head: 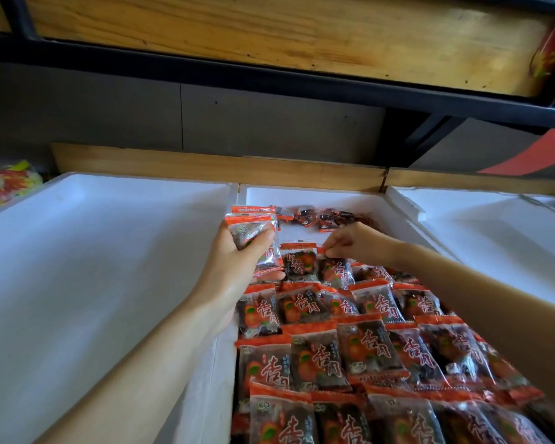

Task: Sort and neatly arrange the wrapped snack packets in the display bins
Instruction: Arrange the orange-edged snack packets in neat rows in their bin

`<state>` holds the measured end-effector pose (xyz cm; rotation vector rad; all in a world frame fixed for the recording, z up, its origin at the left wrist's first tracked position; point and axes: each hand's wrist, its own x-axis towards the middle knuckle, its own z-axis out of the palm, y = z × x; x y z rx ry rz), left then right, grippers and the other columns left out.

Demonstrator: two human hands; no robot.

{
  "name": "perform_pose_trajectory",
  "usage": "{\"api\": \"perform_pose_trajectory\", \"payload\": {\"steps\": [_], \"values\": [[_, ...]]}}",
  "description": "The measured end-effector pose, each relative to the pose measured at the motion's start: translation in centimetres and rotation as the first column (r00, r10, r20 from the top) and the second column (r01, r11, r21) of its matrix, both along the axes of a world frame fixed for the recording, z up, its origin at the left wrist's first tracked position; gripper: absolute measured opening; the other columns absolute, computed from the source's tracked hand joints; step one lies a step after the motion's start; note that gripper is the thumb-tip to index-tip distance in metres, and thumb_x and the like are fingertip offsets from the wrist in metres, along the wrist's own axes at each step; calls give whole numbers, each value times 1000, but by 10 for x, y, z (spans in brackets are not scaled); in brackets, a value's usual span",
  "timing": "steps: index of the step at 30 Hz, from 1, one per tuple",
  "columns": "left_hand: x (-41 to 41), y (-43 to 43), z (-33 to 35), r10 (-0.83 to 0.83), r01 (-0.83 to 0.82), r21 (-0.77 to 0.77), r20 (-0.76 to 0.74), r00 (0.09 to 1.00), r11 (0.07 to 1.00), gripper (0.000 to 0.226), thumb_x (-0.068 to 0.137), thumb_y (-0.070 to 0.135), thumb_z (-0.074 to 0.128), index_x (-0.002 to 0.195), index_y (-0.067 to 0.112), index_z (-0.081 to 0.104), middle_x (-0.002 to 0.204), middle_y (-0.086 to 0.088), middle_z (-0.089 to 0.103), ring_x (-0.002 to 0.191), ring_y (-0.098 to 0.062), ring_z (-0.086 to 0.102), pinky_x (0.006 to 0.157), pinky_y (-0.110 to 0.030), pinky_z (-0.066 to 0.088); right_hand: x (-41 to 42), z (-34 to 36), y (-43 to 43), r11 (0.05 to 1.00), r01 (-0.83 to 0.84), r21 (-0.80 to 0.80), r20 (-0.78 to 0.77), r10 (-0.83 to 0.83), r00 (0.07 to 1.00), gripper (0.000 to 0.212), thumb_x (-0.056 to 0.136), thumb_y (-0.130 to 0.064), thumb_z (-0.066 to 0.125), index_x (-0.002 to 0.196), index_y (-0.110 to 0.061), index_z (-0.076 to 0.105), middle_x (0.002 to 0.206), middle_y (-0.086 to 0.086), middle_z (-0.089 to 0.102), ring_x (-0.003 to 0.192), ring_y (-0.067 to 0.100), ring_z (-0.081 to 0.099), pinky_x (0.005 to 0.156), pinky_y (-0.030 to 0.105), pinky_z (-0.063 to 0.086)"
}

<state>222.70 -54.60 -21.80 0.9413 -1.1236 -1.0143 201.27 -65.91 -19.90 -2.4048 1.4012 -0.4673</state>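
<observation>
The middle white foam bin (305, 194) holds overlapping rows of orange-and-clear snack packets (359, 344) with red characters. My left hand (237, 267) grips a small stack of the same packets (252, 225) over the bin's left wall. My right hand (350, 243) pinches the orange top edge of one packet (335, 272) at the far end of the rows. Beside it lies another single packet (298, 262). Loose packets (321, 217) lie in a jumble at the bin's far end.
A white foam bin (109, 251) stands on the left and another (494, 225) on the right. Wooden boards (218, 166) run behind the bins. A dark-framed wooden shelf (269, 36) hangs above. Colourful packets (7, 184) sit at far left.
</observation>
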Motion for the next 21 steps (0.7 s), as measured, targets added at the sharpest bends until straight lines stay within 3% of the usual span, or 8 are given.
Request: {"api": "perform_pose_trajectory", "payload": {"steps": [5, 7, 9, 11, 12, 16, 19, 21], "values": [[-3, 2, 1, -19, 18, 21, 12, 1000, 1000, 22, 96, 23, 59, 117, 19, 57, 111, -7, 68, 84, -16, 70, 71, -34, 60, -1, -7, 5, 997, 51, -58, 88, -46, 995, 19, 87, -17, 65, 105, -13, 65, 101, 0, 67, 89, 8, 62, 84, 18, 48], [-5, 4, 1, -23, 23, 25, -6, 1000, 999, 21, 97, 25, 56, 116, 18, 57, 112, -7, 67, 82, -17, 69, 62, -28, 58, 2, -4, 14, 985, 89, -151, 99, -75, 992, 26, 89, -19, 62, 114, -14, 59, 107, -3, 62, 97, 10, 58, 88, 19, 45], [-7, 5, 1, -6, 6, 19, -11, 1000, 1000, 21, 98, 29, 54, 115, 19, 57, 109, -6, 66, 75, -12, 68, 54, -25, 55, 12, 4, 32, 974, 125, -187, 270, -71, 960, 27, 92, -20, 58, 118, -14, 56, 108, -6, 59, 97, 9, 57, 89, 21, 46], [-8, 5, 1, 22, -22, 16, 2, 1000, 1000, 20, 98, 34, 51, 113, 22, 58, 99, 4, 69, 69, -4, 68, 54, -27, 54, 26, 13, 59, 992, 80, -98, 510, -19, 860, 23, 92, -22, 56, 115, -16, 56, 105, -4, 62, 92, 8, 62, 87, 23, 52], [-9, 5, 1, 35, -35, 22, 8, 999, 999, 20, 98, 37, 50, 110, 25, 59, 97, 9, 71, 74, -3, 68, 57, -29, 55, 34, 16, 73, 998, 26, -62, 567, 14, 824, 23, 91, -24, 57, 113, -18, 55, 103, -4, 63, 89, 7, 64, 84, 24, 54], [-16, 7, -1, 40, -41, 35, 26, 999, 999, 23, 97, 52, 43, 105, 36, 59, 114, 6, 69, 108, -15, 65, 97, -46, 51, 60, 14, 110, 994, -63, -89, 476, 98, 874, 42, 83, -31, 68, 118, -24, 46, 103, -12, 59, 86, 5, 63, 75, 21, 55], [-23, 14, 1, -43, 41, 15, 97, 994, 999, 26, 97, 54, 34, 115, 38, 44, 128, 7, 60, 120, -12, 57, 108, -46, 42, 66, 12, 109, 996, 3, -89, 507, 43, 861, 53, 79, -28, 73, 122, -21, 43, 98, -10, 58, 81, 5, 62, 72, 18, 53], [-26, 17, 3, -83, 84, 1, 138, 987, 996, 27, 97, 53, 32, 118, 35, 37, 132, 3, 56, 121, -14, 56, 108, -47, 42, 62, 14, 108, 1000, -14, -3, 539, 13, 842, 50, 77, -25, 75, 118, -19, 46, 94, -1, 63, 83, 14, 64, 75, 28, 56]]}}
